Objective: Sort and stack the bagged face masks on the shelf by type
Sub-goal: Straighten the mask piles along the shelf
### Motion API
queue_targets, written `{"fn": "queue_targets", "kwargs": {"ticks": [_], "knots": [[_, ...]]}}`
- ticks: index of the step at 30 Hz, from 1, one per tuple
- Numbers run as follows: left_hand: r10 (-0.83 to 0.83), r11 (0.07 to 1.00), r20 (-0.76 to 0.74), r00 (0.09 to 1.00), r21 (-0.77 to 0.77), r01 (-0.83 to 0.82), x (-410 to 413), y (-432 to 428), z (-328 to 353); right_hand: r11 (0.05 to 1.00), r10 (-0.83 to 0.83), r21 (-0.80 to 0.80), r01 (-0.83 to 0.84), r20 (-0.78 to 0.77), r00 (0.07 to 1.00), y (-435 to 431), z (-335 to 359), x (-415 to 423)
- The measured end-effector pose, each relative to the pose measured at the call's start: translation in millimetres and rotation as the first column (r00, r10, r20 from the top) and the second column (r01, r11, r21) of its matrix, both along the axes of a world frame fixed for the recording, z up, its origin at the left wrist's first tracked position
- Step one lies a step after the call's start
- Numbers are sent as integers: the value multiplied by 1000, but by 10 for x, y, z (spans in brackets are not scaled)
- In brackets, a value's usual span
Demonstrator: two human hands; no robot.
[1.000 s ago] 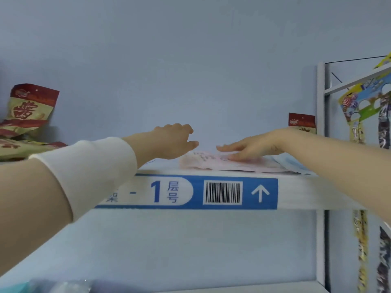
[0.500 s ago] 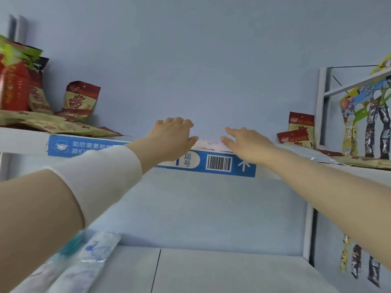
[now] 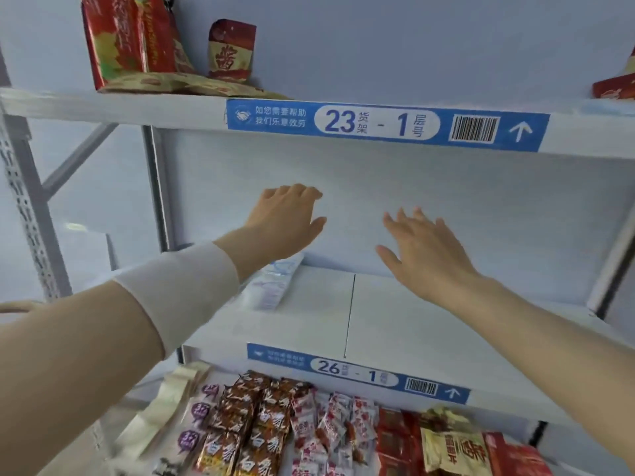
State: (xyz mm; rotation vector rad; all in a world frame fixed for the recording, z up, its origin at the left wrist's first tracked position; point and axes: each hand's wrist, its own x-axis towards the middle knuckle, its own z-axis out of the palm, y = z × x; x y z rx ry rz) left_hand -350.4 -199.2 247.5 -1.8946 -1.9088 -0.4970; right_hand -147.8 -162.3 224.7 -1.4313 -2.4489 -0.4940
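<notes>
Hands off the top shelf point(image 3: 113, 106) and down to the middle shelf point(image 3: 429, 331). Left hand point(image 3: 288, 221) spread, holding nothing, hovering over a mask bag point(image 3: 271, 283) near the left rear corner. Right hand point(image 3: 422, 249) spread too, empty, above the back edge. Pink bags left up top, out of sight from here; pale strip point(image 3: 608, 106) at that shelf's right edge possibly another bag. Next up, probably, grabbing the lower bag.

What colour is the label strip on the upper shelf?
The label strip is blue with white writing, clearest in the head view.
</notes>
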Motion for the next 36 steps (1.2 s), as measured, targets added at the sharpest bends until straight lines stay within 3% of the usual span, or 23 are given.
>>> {"fn": "queue_targets", "kwargs": {"ticks": [4,7,10,13,17,21,23,27,31,36], "knots": [[67,993,106,992,-99,-56,-433,18,-628,994,-8,-108,11,35,999,71,-571,-542],[170,960,255,952,-262,-101,-804,60,-1259,970,-24,-242,18,-19,1000,125,-1039,-952],[271,914,474,838,-399,-70,-1133,125,-1882,929,-71,-369,40,-73,995,203,-1518,-1297],[349,896,628,696,-441,-51,-1368,268,-2304,867,-130,-498,20,-187,974,325,-1902,-1549],[396,900,744,538,-431,-68,-1594,655,-2532,783,-253,-620,-58,-403,879,737,-2170,-1825],[404,913,813,420,-385,-132,-1760,1146,-2615,713,-402,-684,-152,-577,711,1401,-2241,-2201],[438,899,803,404,-400,-179,-1826,1372,-2650,673,-472,-718,-176,-601,645,1701,-2282,-2422],[498,867,764,409,-443,-229,-1875,1666,-2725,646,-559,-755,-110,-566,606,2084,-2401,-2769],[523,852,742,419,-470,-233,-1911,1783,-2765,699,-554,-714,-28,-566,611,2165,-2507,-2881],[519,838,695,497,-528,-137,-1953,1713,-2747,720,-544,-687,-98,-647,535,2013,-2569,-2756]]}}
